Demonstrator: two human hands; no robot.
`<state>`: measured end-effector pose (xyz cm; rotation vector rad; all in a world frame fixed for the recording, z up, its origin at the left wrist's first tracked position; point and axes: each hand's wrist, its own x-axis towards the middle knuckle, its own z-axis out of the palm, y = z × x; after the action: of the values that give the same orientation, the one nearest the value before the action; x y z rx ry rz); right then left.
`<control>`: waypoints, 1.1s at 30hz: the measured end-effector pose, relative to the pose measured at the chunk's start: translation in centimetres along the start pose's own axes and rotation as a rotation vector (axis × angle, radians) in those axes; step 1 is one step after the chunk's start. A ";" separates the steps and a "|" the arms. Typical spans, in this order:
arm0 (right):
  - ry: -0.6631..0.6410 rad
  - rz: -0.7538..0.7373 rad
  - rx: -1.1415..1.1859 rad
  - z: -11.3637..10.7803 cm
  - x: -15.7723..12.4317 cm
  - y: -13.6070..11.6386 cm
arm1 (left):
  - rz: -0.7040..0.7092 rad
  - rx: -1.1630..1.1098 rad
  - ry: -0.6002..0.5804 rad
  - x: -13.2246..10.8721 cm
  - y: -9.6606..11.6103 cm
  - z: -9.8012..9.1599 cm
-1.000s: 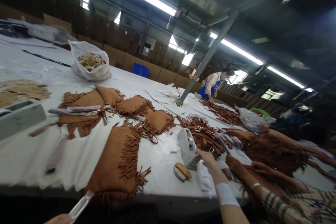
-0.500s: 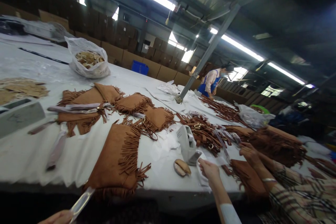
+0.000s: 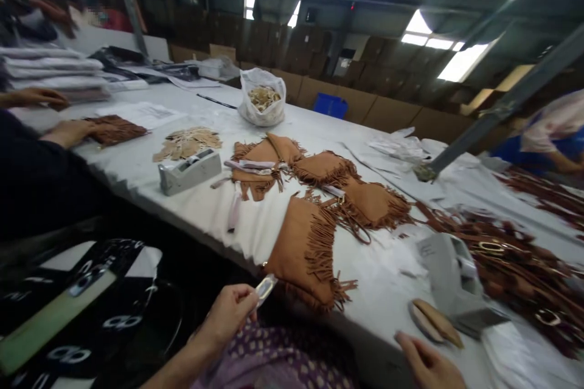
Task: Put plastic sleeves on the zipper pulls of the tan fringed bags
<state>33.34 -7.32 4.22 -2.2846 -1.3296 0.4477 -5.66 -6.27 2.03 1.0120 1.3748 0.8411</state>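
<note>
The fingers [image 3: 250,300] of the left hand [image 3: 228,311] are pinching a pale, shiny strip [image 3: 265,287] just off the front edge of the worktop [image 3: 255,228], and the strip's far end is meeting the near edge of a brown fringed bag [image 3: 298,249]; from where I'm standing, I can't tell whether the two are joined. The bag seems to be overhanging the edge a little, so I'd be holding the strip low and slack, guiding it rather than tugging, to stop the bag sliding off. The right hand [image 3: 429,363] is resting or hovering well apart from the bag, I can't say which, its fingers loosely parted with nothing showing in them. I'd be using it to steady the bag's body, minding that the fringe isn't catching in the grip. Just beyond that hand, a two-toned rounded object [image 3: 440,323] is lying near a grey tape dispenser [image 3: 435,270], with white sheets [image 3: 508,346] beside it and a tangle of brown straps [image 3: 506,273] spreading farther right. Behind the first bag, other fringed bags [image 3: 374,202] are lying close together, while leftward a second dispenser [image 3: 194,173] is standing by a heap of tan pieces [image 3: 189,143]. Farther along, a co-worker's hand [image 3: 73,132] is touching another fringed piece [image 3: 119,129].
</note>
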 end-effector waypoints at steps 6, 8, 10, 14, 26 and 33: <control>-0.590 -0.368 0.487 7.9 -9.3 -13.7 | 0.171 0.201 0.100 -0.8 -0.5 0.4; -0.657 -0.400 0.555 9.4 -10.2 -16.4 | 0.215 0.249 0.107 -1.3 -0.2 0.3; -0.704 -0.424 0.595 10.8 -10.2 -17.9 | 0.255 0.290 0.104 -1.6 0.2 0.2; -0.714 -0.421 0.585 13.6 -9.3 -18.3 | 0.304 0.388 0.104 -1.7 0.4 -0.2; -0.781 -0.174 0.528 15.6 -8.7 -17.3 | 0.309 0.479 0.045 -1.7 -0.3 -0.4; -0.689 0.030 0.693 16.0 -9.8 -16.8 | 0.279 0.331 0.071 -2.2 -0.2 0.2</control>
<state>8.54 -5.11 0.19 -1.6065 -1.1476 1.5334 -5.60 -8.36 2.67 1.4669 1.4849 0.8759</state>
